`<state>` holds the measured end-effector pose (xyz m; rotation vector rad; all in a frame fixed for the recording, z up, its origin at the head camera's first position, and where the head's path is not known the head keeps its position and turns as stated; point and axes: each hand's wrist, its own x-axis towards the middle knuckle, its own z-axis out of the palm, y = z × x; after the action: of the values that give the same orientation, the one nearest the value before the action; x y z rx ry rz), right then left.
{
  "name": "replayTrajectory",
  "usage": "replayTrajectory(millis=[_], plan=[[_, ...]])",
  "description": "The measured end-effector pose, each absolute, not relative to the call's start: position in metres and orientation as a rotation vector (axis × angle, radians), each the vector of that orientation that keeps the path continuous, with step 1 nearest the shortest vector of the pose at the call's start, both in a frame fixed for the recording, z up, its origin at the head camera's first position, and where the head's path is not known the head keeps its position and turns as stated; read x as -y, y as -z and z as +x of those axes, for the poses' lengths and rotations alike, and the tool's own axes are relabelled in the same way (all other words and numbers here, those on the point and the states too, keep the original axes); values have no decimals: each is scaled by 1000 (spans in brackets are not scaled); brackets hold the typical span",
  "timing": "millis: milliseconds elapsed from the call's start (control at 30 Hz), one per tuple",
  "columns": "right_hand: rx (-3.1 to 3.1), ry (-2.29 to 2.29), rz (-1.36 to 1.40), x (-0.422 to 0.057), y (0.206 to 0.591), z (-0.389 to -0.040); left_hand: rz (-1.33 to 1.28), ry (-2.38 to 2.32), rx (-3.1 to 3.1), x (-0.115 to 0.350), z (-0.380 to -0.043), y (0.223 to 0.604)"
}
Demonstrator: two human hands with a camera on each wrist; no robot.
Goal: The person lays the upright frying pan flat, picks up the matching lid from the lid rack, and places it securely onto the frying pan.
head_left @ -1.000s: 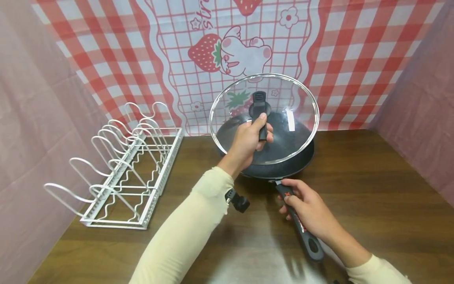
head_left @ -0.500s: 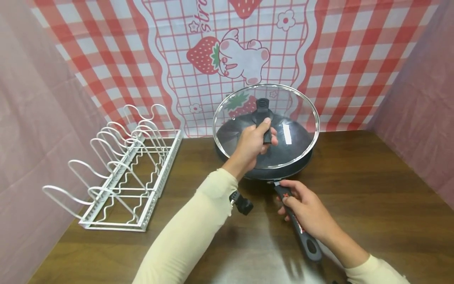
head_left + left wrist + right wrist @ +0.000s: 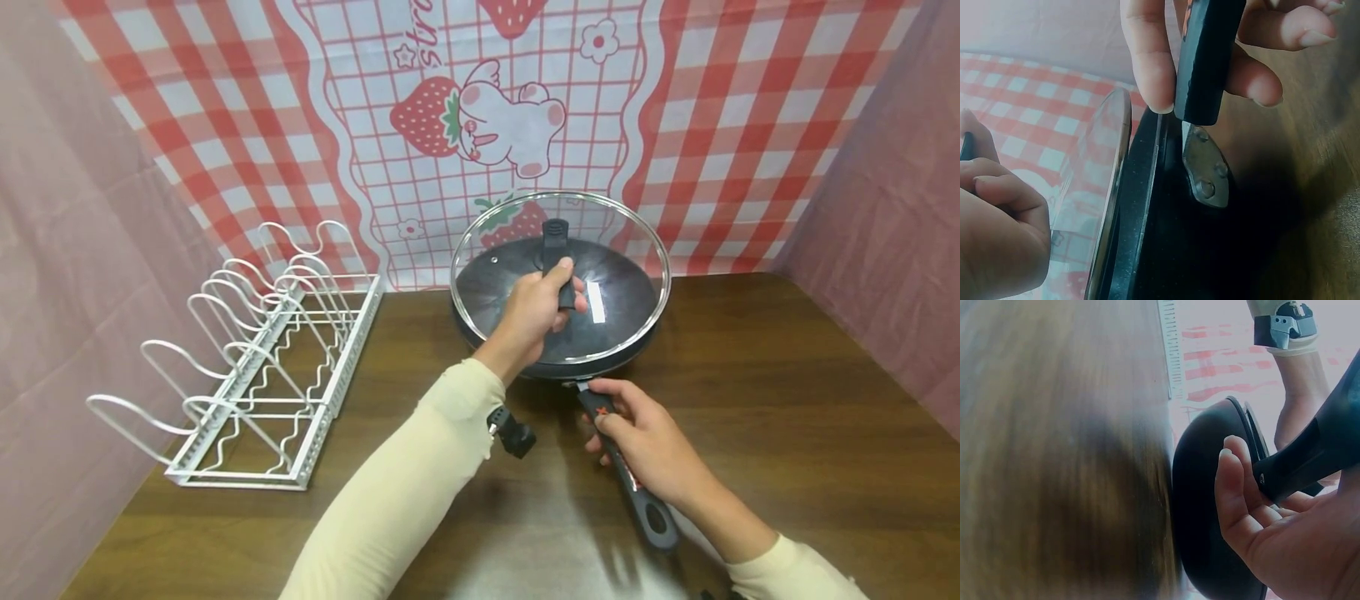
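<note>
My left hand [image 3: 528, 315] grips the black knob handle [image 3: 556, 242] of a round glass lid [image 3: 480, 283] with a metal rim. The lid sits at or just over the mouth of a dark wok [image 3: 592, 367]; in the left wrist view a narrow gap shows between the lid's rim [image 3: 1110, 206] and the wok's rim [image 3: 1154, 175]. My right hand [image 3: 652, 442] holds the wok's long grey-black handle [image 3: 630, 475] near the end where it joins the wok, thumb on top. Below the handle, the wok's underside [image 3: 1204, 500] rests against the wooden table in the right wrist view.
A white wire rack [image 3: 330, 417] with several upright loops stands on the left of the wooden table [image 3: 787, 400]. Behind the wok hangs a red checked cloth [image 3: 735, 125] with strawberry prints. Pink cloth [image 3: 892, 208] covers the sides.
My left hand has lowered the lid from a raised, tilted position towards the wok's rim. My right hand has kept its grip on the wok's handle.
</note>
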<state>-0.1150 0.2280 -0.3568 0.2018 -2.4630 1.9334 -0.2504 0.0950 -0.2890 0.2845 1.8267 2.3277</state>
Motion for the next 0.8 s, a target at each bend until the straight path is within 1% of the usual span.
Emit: replayTrajectory(millis=[800], plan=[[2476, -1909, 222, -229, 356, -115, 262, -2272, -1856, -94, -248, 301]])
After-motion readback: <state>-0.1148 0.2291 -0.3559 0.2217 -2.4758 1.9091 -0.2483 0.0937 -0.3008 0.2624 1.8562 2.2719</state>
